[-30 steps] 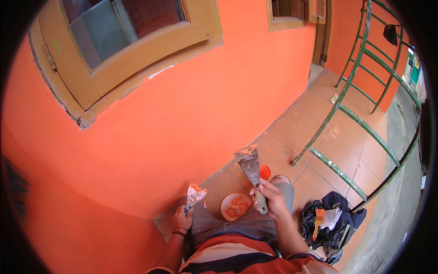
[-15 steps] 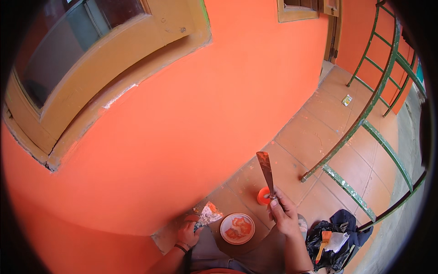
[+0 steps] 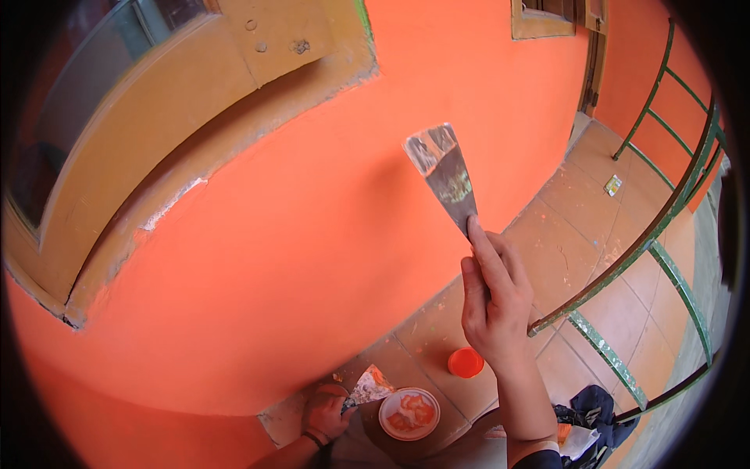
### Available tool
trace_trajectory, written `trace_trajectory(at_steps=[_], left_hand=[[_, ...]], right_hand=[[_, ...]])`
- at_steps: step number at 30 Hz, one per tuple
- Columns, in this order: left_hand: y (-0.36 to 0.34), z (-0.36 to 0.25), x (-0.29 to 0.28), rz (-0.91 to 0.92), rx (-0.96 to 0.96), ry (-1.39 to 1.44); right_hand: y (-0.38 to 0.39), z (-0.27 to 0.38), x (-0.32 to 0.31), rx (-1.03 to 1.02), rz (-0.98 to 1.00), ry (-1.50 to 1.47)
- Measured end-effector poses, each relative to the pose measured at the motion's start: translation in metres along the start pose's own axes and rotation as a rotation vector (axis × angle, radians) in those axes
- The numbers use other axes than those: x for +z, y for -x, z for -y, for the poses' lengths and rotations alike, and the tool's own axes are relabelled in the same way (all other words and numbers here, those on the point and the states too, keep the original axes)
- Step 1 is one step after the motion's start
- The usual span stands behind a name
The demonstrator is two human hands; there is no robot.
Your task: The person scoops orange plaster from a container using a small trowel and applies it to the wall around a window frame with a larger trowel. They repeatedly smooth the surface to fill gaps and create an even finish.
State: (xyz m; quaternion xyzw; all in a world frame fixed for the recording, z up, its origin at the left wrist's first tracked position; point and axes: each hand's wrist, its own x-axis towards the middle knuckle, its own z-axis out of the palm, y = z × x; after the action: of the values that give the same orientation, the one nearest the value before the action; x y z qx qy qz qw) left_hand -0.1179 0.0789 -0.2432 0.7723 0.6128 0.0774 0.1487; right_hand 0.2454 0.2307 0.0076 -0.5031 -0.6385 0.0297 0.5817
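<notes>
From my remote seat I have the right hand (image 3: 498,301) up in front of the wall, clamped on a broad, tapered metal scraper (image 3: 451,181), its handle hidden in the palm and one fingertip laid against the base of the blade. The blade points upward, its far edge streaked pale, and it looks clear of the smooth, bright orange wall (image 3: 297,273), with a soft shadow beside it.

Down low, the left hand (image 3: 328,410) is closed round the dark handle of a second scraper with a blade caked in white and orange paste (image 3: 370,385). Just beside that blade sits a round, white, shallow dish (image 3: 410,391) of orange-streaked paste, with a small, round, red-orange plastic tub (image 3: 466,363) near it on the brown tiled floor (image 3: 437,324).

Here's how I'd work it: that fingertip near the blade is good, since it should steady the edge. I'd meet the wall at a low angle with even pressure along the whole edge; a tipped corner could score the paint. I'd carry little paste on this blade and hold the loaded one near the dish, so drips land there. The elbow also wants room from the green metal ladder (image 3: 609,359) on the right.
</notes>
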Motion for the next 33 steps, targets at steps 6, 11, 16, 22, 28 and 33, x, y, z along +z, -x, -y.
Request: trace_trajectory(at_steps=[6, 11, 16, 22, 28, 33], left_hand=[[-0.004, 0.005, 0.005, 0.021, -0.021, 0.008], [-0.002, 0.01, 0.012, 0.047, -0.053, -0.028], [0.003, 0.016, 0.021, 0.077, -0.102, -0.015], [0.003, 0.019, 0.026, -0.002, -0.056, 0.044], [0.001, 0.025, 0.034, -0.034, -0.033, 0.034], [0.002, 0.03, 0.039, 0.007, -0.041, 0.004]], right_hand=[[-0.039, -0.016, 0.06, -0.153, -0.154, 0.026], [-0.042, -0.028, 0.091, -0.255, -0.241, 0.019], [-0.044, -0.029, 0.1, -0.237, -0.262, -0.013], [-0.044, -0.03, 0.103, -0.228, -0.242, 0.016], [-0.036, -0.03, 0.119, -0.186, -0.227, 0.0], [-0.026, -0.025, 0.103, -0.157, -0.219, -0.029]])
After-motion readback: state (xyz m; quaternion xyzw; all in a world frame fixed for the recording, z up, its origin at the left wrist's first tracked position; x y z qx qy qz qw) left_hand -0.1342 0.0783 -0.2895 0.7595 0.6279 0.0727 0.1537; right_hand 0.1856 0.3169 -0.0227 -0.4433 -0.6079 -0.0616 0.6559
